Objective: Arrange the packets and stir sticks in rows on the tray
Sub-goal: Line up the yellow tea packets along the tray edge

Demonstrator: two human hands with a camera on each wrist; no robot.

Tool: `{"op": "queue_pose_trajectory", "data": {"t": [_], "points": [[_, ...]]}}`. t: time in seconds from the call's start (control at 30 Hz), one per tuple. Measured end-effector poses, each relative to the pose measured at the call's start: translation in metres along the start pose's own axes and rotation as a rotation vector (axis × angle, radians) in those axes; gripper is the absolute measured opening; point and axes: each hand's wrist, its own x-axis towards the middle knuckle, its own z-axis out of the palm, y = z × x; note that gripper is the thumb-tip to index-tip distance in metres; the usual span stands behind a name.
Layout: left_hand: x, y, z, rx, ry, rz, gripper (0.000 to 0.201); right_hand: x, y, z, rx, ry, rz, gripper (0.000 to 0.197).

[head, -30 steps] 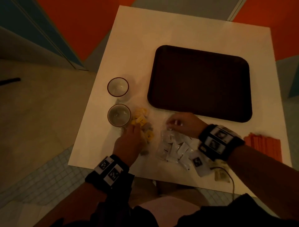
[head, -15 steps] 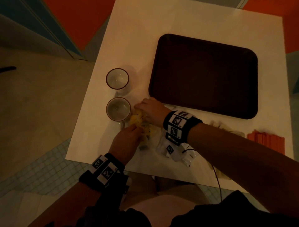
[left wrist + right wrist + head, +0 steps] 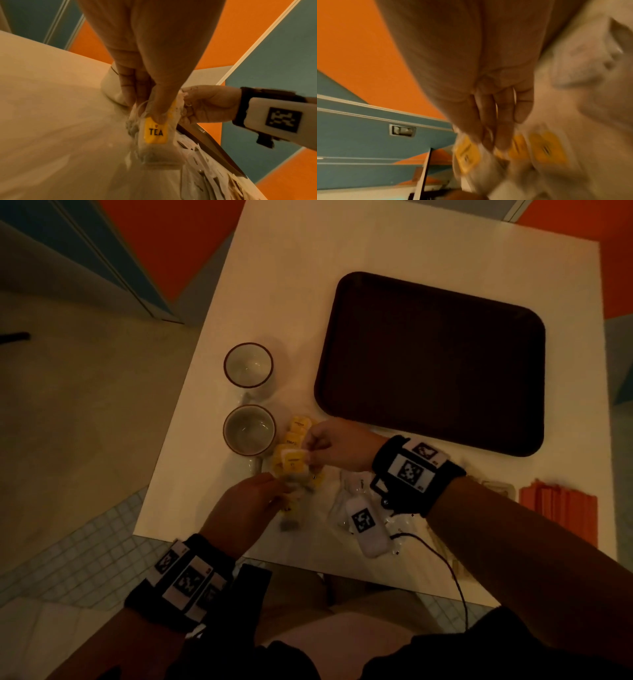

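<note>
Here both hands (image 3: 287, 474) pinch clear, yellow-labelled tea packets (image 3: 155, 133).

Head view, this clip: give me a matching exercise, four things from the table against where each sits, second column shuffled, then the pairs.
Things
1. dark brown rectangular plastic tray
2. orange flat stir sticks
3. yellow-labelled tea packets
4. two white round cups with dark rims

Places
A. between both hands, being handled
B. far right part of the table, lying in a stack
C. left side of the table, one behind the other
D. far half of the table, nothing on it

Pairs: 1-D, 2-B, 3-A, 4-C
</note>
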Motion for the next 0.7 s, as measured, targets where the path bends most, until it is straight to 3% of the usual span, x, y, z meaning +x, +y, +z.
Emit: {"op": "queue_pose_trajectory", "data": {"t": [0.1, 0.17, 0.27, 0.33, 0.4, 0.53, 0.7], "points": [[-0.005, -0.009, -0.002, 0.029, -0.027, -0.018, 0.027, 0.006, 0.008, 0.021, -0.007, 0.103, 0.014, 0.013], [-0.005, -0.011, 0.001, 0.047, -0.039, -0.044, 0.017, 0.01, 0.017, 0.032, -0.056, 0.157, 0.053, 0.018], [-0.002, -0.011, 0.005, 0.039, -0.063, -0.078, 0.018, 0.013, 0.021, 0.039, -0.09, 0.232, 0.054, 0.041], [0.0, -0.009, 0.006, 0.027, -0.083, -0.098, 0.026, 0.017, 0.017, 0.038, -0.173, 0.237, 0.027, 0.059], [0.001, -0.008, 0.006, 0.011, -0.082, -0.114, 0.031, 0.024, 0.012, 0.038, -0.293, 0.186, 0.003, 0.065], [0.003, -0.007, 0.009, 0.001, -0.033, -0.117, 0.015, 0.031, 0.009, 0.042, -0.443, 0.097, -0.015, 0.05], [0.003, -0.006, 0.012, -0.024, 0.01, -0.083, 0.023, 0.024, 0.006, 0.047, -0.588, 0.154, -0.182, 0.022]]}}
